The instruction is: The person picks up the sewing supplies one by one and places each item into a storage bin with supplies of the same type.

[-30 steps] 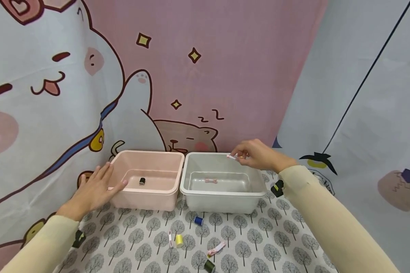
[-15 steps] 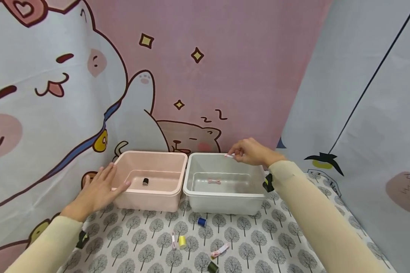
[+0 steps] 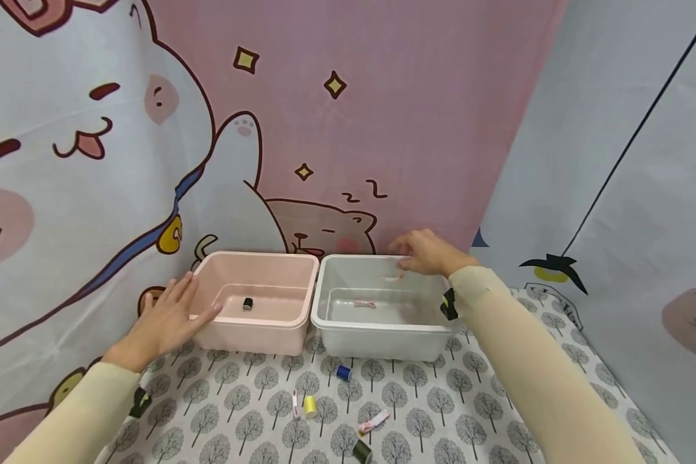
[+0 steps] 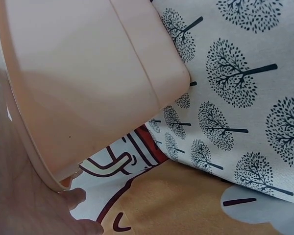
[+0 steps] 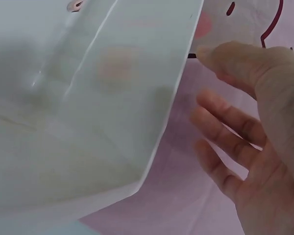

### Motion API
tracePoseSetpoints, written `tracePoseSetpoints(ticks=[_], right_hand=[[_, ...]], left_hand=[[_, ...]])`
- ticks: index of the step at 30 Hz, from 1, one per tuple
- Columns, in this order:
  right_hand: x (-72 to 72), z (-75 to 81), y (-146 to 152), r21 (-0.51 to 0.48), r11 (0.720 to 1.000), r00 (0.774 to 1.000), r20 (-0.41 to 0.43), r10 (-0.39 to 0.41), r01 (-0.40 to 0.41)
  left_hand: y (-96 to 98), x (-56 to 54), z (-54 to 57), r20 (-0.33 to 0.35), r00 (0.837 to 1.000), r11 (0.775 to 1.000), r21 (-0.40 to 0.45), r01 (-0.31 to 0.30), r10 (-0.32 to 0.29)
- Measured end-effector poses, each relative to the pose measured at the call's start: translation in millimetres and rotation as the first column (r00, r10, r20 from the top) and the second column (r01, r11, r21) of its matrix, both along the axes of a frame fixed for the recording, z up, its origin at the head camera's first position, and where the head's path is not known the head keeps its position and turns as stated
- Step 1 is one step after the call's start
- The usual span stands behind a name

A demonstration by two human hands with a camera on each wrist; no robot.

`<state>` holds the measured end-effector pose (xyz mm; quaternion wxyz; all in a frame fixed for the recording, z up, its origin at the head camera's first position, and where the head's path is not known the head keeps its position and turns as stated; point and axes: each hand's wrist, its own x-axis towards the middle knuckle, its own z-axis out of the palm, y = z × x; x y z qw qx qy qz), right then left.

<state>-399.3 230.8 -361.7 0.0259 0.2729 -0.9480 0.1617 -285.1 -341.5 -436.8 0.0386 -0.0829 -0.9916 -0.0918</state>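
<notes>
Hands are both open: left hand [image 3: 165,320] pressed on pink bin [image 3: 259,317], right hand [image 3: 426,252] above a small pink clip [image 3: 392,279] over white bin [image 3: 377,325].

Left hand [image 3: 165,319] flat, fingers [image 3: 187,291] straight, right hand [image 3: 426,252] raised, fingers spread (holding nothing)

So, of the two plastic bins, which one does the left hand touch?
The pink bin, the left one of the pair. The left hand rests against its outer side; the white bin stands beside it, nearer the right hand.
</notes>
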Motion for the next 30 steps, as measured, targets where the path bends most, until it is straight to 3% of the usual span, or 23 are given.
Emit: tracePoseSetpoints(ticks=[8,14,30], right_hand=[[10.5,10.9,-3,0.004,0.998,0.997,-0.046,-0.064,0.064],[23.6,12.1,0,-0.004,0.999,0.995,-0.092,-0.045,0.044],[59.5,8.6,4,-0.028,1.0,0.993,-0.119,-0.006,0.003]], left_hand=[[-2.0,-1.0,1.2,-0.014,1.0,1.0,0.003,0.001,-0.001],[-1.8,0.4,0.4,-0.01,1.0,1.0,0.005,-0.001,0.001],[-1.9,-0.6,-0.4,-0.021,1.0,1.0,0.009,0.002,-0.001]])
